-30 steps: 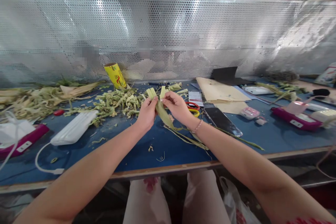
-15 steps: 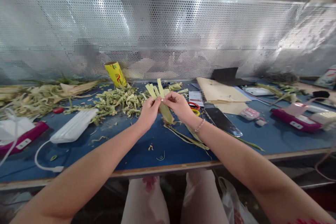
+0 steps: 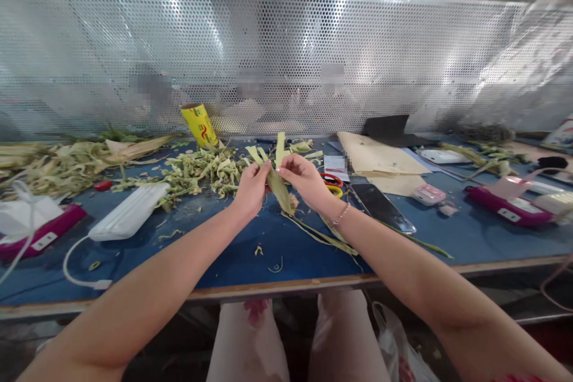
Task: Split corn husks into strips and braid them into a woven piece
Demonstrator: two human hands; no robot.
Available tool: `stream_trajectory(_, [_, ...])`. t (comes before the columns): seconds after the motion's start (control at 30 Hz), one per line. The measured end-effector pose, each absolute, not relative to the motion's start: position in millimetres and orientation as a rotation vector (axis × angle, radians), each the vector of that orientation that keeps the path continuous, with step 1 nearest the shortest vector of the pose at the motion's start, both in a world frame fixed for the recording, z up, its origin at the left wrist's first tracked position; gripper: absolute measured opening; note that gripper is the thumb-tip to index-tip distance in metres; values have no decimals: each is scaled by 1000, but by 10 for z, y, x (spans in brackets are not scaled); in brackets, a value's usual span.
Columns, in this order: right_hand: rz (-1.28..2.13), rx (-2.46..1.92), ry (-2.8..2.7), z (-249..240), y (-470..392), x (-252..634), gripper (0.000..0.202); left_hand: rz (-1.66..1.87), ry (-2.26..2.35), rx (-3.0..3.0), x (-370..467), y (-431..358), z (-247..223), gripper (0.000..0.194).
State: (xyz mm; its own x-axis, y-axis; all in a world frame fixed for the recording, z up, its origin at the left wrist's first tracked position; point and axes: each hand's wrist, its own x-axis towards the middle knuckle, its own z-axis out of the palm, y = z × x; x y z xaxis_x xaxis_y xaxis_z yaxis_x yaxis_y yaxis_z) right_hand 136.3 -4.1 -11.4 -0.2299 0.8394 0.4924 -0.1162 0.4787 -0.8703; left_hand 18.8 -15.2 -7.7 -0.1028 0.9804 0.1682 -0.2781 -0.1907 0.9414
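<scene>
Over the middle of the blue table, both my hands grip a green corn husk (image 3: pixel 280 192) whose top is split into pale strips. My left hand (image 3: pixel 252 187) pinches it from the left, with two short strips rising above the fingers. From the other side, my right hand (image 3: pixel 302 178) holds one taller strip (image 3: pixel 280 146) between thumb and fingers. The husk's lower end points down toward the tabletop, near several long thin husk strips (image 3: pixel 324 242) lying by my right wrist. Red-and-yellow scissor handles (image 3: pixel 333 186) show just beyond my right hand.
A heap of curled husk pieces (image 3: pixel 201 173) lies left of centre, before a yellow tube (image 3: pixel 199 125). A white power bank (image 3: pixel 129 212) with cable sits left. To the right are a phone (image 3: pixel 382 208), brown paper (image 3: pixel 380 155) and a magenta power strip (image 3: pixel 508 206). A perforated metal screen (image 3: pixel 286 59) stands behind.
My hands have drawn slightly apart. The strip at my right fingers now stands separated from those at my left, and the husk body shows more between the hands.
</scene>
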Motion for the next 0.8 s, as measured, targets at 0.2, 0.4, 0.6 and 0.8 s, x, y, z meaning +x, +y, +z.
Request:
stream_trajectory(0.2, [1101, -752, -1574, -114, -9, 1396, 22, 1470, 899, 1165, 171, -161, -69, 27])
stream_trajectory(0.4, [1190, -748, -1478, -89, -26, 1405, 21, 1435, 885, 1339, 146, -149, -91, 15])
stream_trajectory(0.6, [1148, -768, -1528, -91, -47, 1368, 21, 1491, 1063, 1535, 81, -157, -94, 19])
stream_trajectory(0.8, [863, -781, -1621, -90, -39, 1378, 19, 1474, 925, 1280, 143, -170, -76, 17])
